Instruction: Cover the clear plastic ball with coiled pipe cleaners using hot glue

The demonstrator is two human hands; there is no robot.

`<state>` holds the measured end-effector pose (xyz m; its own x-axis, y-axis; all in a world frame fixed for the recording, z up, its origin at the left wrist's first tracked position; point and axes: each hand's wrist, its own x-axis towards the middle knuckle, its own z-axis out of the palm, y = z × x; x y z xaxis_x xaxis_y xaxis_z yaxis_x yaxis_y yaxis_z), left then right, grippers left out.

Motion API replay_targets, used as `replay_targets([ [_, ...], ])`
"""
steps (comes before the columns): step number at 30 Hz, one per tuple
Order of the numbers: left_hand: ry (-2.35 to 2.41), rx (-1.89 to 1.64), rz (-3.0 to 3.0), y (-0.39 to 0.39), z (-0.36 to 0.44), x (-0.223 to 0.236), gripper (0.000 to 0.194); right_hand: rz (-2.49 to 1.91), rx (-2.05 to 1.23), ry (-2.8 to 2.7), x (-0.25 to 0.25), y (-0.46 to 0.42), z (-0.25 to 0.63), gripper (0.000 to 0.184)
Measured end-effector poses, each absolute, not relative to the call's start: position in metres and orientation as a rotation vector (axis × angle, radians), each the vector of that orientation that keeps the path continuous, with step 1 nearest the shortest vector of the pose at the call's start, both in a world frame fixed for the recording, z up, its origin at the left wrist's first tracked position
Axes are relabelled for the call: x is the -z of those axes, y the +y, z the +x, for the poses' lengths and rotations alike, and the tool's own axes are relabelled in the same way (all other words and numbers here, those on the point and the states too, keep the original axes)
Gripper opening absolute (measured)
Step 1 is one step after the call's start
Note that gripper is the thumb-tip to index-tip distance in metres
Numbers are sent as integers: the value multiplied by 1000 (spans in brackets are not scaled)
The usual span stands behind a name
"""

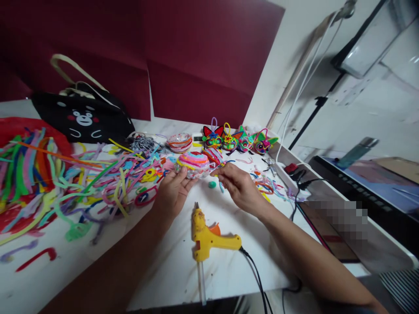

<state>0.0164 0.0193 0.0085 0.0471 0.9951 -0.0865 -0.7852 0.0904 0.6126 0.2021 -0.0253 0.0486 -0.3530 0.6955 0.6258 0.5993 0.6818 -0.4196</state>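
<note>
My left hand is closed around the near edge of a rounded craft piece covered in pink, yellow, white and blue pipe cleaners, lifted over the table. Just right of it, my right hand is pinched, its fingertips close to the piece's right side. A small yellowish bit shows at those fingertips, too small to name. Below both hands a yellow glue gun lies on its side, nozzle pointing away from me, with a clear glue stick out of its back. A small green piece lies between the hands.
Loose pipe cleaners cover the left side, near a black bag. Several cat-faced ornaments stand at the back, beside a striped bowl-shaped piece. A power strip and a dark-screened device are on the right. The glue gun's cord runs off the front edge.
</note>
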Motion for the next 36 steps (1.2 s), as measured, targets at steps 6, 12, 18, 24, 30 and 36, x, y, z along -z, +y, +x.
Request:
replay_targets([
  [6, 500, -1399, 582, 17, 18, -4, 14, -1036, -189, -1878, -37, -19, 187, 10],
  [12, 490, -1391, 673, 14, 21, -4, 19, -1058, -46, -1862, -26, -13, 176, 13],
  [18, 503, -1394, 677, 10, 24, -6, 19, -1058, 69, -1848, -20, -11, 171, 13],
  [24, 503, -1388, 672, 8, 25, -6, 21, -1057, 115, -1856, -17, -11, 167, 15],
  [30, 512, -1381, 680, 7, 26, -5, 26, -1037, 150, -1863, -15, -11, 167, 16],
  [36, 501, -1376, 672, 7, 27, -4, 28, -1057, 162, -1880, -14, -12, 166, 17],
])
